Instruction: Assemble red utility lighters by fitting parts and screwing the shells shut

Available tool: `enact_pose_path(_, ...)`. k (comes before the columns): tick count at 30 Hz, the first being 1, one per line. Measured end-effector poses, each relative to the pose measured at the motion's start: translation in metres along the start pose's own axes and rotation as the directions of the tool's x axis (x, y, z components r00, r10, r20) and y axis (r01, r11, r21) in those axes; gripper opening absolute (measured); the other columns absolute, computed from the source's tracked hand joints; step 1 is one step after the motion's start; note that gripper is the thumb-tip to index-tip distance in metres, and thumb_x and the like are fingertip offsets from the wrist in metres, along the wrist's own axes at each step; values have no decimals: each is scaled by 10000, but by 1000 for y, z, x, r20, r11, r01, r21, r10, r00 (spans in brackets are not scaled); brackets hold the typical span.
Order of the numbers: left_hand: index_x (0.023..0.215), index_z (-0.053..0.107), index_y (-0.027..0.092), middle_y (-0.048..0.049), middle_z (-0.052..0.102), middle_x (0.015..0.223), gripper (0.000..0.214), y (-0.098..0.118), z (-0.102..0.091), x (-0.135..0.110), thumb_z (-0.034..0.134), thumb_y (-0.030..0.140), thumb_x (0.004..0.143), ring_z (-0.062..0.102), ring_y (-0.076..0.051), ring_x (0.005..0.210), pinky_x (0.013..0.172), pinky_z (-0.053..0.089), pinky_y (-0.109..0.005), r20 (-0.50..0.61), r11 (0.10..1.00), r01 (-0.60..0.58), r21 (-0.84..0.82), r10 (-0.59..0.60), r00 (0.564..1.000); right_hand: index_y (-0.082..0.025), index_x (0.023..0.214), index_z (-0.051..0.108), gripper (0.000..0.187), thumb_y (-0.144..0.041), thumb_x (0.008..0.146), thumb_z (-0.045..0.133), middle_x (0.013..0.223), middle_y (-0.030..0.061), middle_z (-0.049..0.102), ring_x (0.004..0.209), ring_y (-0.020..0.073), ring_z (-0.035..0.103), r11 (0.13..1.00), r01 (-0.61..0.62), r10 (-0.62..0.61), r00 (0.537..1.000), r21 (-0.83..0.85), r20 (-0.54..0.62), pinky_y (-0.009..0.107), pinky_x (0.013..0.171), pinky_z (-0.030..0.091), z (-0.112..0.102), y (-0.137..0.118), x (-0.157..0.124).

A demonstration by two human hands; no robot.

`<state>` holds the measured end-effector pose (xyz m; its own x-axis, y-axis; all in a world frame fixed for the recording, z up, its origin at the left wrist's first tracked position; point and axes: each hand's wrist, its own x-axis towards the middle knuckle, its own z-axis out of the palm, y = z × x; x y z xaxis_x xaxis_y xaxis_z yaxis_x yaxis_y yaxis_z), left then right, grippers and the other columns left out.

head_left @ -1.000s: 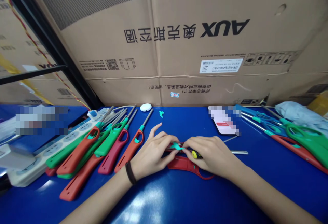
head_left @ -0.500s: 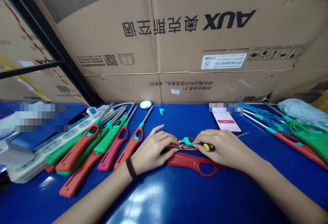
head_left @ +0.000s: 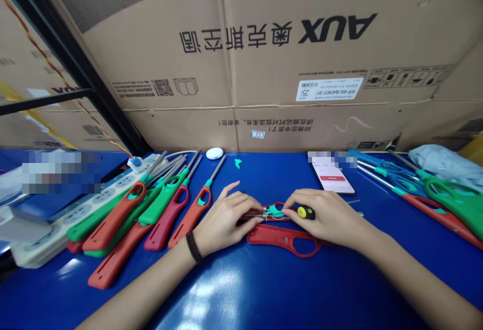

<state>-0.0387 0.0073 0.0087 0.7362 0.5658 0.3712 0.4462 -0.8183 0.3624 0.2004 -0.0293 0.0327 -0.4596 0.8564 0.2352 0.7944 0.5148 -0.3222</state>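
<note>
An opened red lighter half (head_left: 278, 205) lies crosswise on the blue table, with a teal trigger piece (head_left: 274, 212) and thin white wires inside it. My left hand (head_left: 231, 216) pinches its left end between thumb and fingers. A screwdriver (head_left: 306, 212) with a black and yellow handle is tucked in my right hand (head_left: 320, 214). The fingertips of that hand press together at the right side of the trigger piece; the screwdriver's shaft is hidden. Just in front lies the other red shell half (head_left: 271, 238), inner side up, with its oval trigger opening.
Several long-necked lighters (head_left: 113, 217) lie at left beside a white power strip (head_left: 33, 244). More lighters (head_left: 437, 217) are at right. A phone (head_left: 334, 178), a small teal part (head_left: 237, 163) and a white oval case (head_left: 215, 154) lie before a large carton (head_left: 241, 78).
The teal trigger piece has shifted and sits lower in the red half. My right fingertips moved slightly left along with it. My left hand stays nearly still.
</note>
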Motion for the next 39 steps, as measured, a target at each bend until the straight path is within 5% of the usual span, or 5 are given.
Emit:
enact_pose_path(7, 1065, 597, 224, 4, 699, 940, 213, 5, 1, -2, 610, 316, 873, 635, -128, 855, 1119, 227, -447, -156, 994, -104, 19, 106, 982, -236, 893, 644, 105, -261, 883, 543, 894, 4, 695, 788, 141, 642, 988, 56, -43, 995, 144, -90, 251, 708, 474, 0, -12, -2)
enact_pose_path(18, 1048, 648, 199, -3, 707, 851, 184, 2, 5, 0, 587, 167, 877, 644, -119, 775, 1086, 312, -450, -235, 995, -97, -29, 88, 968, -228, 972, 631, 114, -247, 878, 569, 916, 5, 706, 819, 144, 646, 989, 147, -144, 980, 10, -138, 246, 711, 488, 10, -9, -1)
enact_pose_path(26, 1042, 651, 202, -8, 728, 877, 178, 7, 7, 0, 572, 184, 884, 671, -126, 777, 1063, 371, -448, -231, 982, -68, -178, 26, 973, -185, 1027, 641, 224, -183, 945, 432, 980, 43, 732, 784, 136, 669, 897, 379, -428, 874, -230, -230, 252, 715, 510, 15, -8, -1)
enact_pose_path(30, 1098, 620, 206, -10, 720, 950, 226, 7, 10, 0, 511, 150, 909, 669, -123, 831, 1068, 376, -439, -209, 979, -61, -195, 19, 978, -185, 989, 656, 182, -225, 930, 489, 917, 28, 742, 731, 136, 666, 929, 314, -361, 887, -196, -289, 247, 684, 501, 14, -8, 1)
enact_pose_path(39, 1077, 603, 202, -12, 716, 1009, 189, 8, 15, -1, 506, 177, 917, 683, -131, 851, 1095, 347, -440, -221, 970, 3, -242, -59, 974, -223, 1029, 635, 189, -208, 910, 488, 819, 17, 723, 671, 138, 663, 972, 195, -217, 959, -128, -182, 230, 588, 460, 12, 0, 0)
